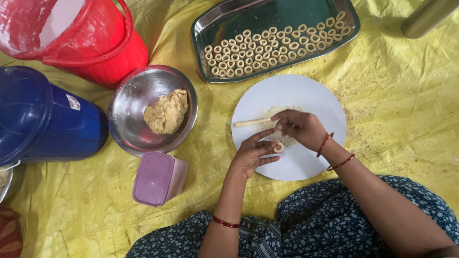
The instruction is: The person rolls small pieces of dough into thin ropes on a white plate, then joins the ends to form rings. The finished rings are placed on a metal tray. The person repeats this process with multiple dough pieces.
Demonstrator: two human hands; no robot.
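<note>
Here, both hands work soft dough on a round white plate [306, 91] laid on a yellow sheet [406, 95]. The right hand [299, 128] pinches one end of a thin dough rope [251, 123] between closed fingertips; the rope lies flat on the plate, pointing left. The left hand [251, 155], fingers loosely curled, holds a small dough ring [278, 148] at its fingertips, just beside the right hand. The dough looks light, pliable and easily deformed, so it is best taken gently at the ends. Nearby stand a steel bowl [129, 95] holding a dough lump [167, 112], a steel tray [229, 24] of finished rings [272, 48], a lilac lidded box [158, 179], and red [100, 52] and blue [57, 124] buckets.
</note>
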